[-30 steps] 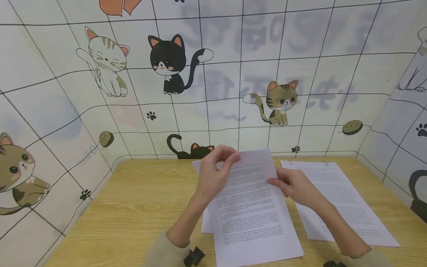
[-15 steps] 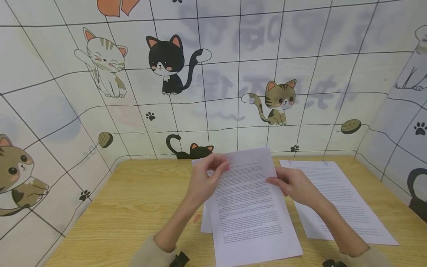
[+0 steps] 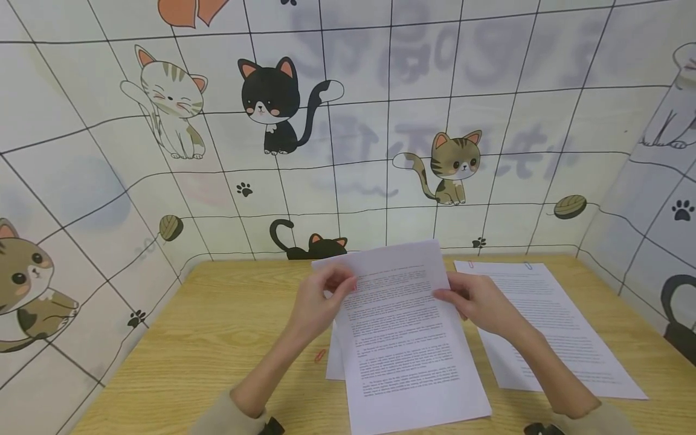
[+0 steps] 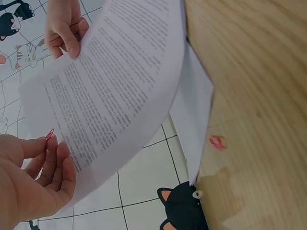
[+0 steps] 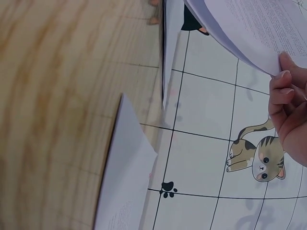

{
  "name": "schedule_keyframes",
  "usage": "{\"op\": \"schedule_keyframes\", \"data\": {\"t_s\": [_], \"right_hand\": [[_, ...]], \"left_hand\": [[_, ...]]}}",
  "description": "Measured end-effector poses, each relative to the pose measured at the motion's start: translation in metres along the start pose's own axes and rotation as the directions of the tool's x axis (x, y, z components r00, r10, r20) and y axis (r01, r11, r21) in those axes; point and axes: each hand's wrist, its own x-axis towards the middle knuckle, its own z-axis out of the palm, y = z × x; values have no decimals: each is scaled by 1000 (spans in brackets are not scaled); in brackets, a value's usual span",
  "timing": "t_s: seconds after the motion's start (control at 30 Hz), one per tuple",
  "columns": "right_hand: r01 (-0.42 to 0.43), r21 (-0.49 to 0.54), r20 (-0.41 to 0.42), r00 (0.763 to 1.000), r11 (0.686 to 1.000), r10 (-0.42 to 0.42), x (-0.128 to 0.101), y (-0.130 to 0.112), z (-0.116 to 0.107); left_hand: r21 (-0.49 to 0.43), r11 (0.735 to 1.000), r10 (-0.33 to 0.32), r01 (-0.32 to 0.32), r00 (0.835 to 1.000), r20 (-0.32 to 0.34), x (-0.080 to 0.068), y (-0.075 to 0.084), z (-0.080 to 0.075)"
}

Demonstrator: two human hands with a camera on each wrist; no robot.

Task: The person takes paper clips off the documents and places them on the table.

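Observation:
My left hand [image 3: 321, 302] pinches a red paper clip [image 4: 49, 134] between thumb and index finger, in front of the upper left of the printed sheets [image 3: 405, 338]. In the left wrist view the clip stands out from the fingertips, over the top margin of the page. With thumb in front and fingers behind, my right hand [image 3: 481, 302] grips these sheets by their right edge. They are held tilted up, top edge raised. Behind their left side, more white paper [image 3: 334, 362] shows on the table, mostly hidden.
Loose red paper clips [image 3: 320, 356] lie on the wooden table [image 3: 234, 326], left of the papers. To the right lies another printed stack [image 3: 565, 338], with a red clip [image 3: 470, 264] and a blue clip [image 3: 528, 266] on its top edge. A cat-patterned wall covering [image 3: 359, 181] encloses the table.
My left hand has moved left and down from near the top edge of the sheets, carrying the red paper clip. The loose clips on the table have come into view. My right hand keeps its grip.

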Motion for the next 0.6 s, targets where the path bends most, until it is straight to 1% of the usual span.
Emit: {"op": "schedule_keyframes", "data": {"t_s": [0.2, 0.4, 0.6], "right_hand": [[-3, 4, 4, 1000, 1000, 3, 0, 0, 0], [7, 2, 1, 1000, 1000, -7, 1, 1, 0], [2, 11, 5, 1000, 1000, -2, 0, 1, 0]], "left_hand": [[24, 1000, -22, 21, 999, 36, -7, -9, -7], [50, 995, -90, 86, 992, 85, -14, -15, -15], [94, 984, -161, 150, 979, 125, -20, -22, -23]]}}
